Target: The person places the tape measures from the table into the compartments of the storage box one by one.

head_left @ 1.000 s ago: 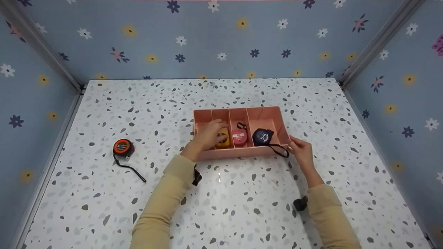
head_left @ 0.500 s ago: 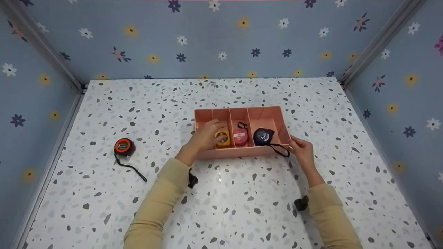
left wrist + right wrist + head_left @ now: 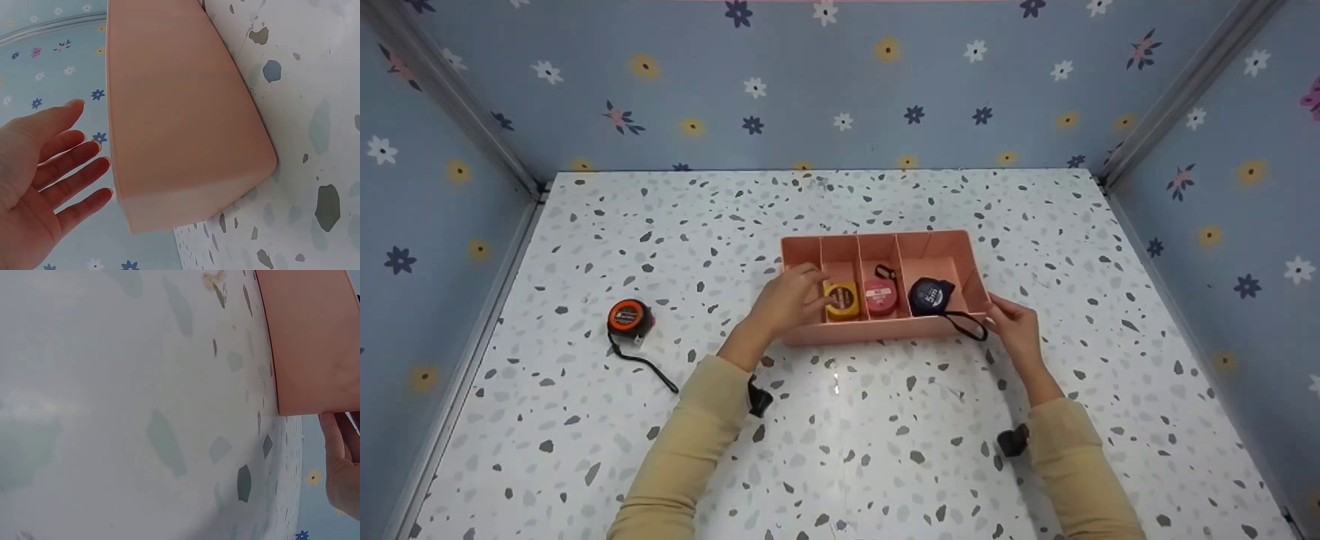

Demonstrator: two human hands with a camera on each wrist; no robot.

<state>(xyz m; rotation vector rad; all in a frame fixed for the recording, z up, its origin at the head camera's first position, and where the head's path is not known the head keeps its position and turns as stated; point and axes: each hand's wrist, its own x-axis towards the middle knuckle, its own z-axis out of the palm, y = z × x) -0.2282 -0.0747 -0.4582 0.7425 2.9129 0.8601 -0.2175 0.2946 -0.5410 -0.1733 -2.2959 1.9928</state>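
A pink divided organizer box (image 3: 870, 334) stands on the table, holding three tape measures, one per compartment. The yellow tape measure (image 3: 842, 301) lies in the second compartment from the left, the pink tape measure (image 3: 880, 298) in the third, and the black tape measure (image 3: 930, 297) in the wide right one, its strap hanging over the front rim. My left hand (image 3: 789, 300) hovers over the left compartment, fingers spread and holding nothing, fingertips near the yellow tape measure. My right hand (image 3: 1014, 326) touches the box's right end with its fingertips, near the front corner.
An orange and black tape measure (image 3: 628, 319) with a black wrist strap lies to the left of the box. Blue flowered panels (image 3: 825, 82) wall in the speckled white table (image 3: 840, 435) at the back and both sides.
My left hand has let go of the yellow tape measure and drawn back to the left, leaving it in its compartment. My right hand has stayed at the box's right end.
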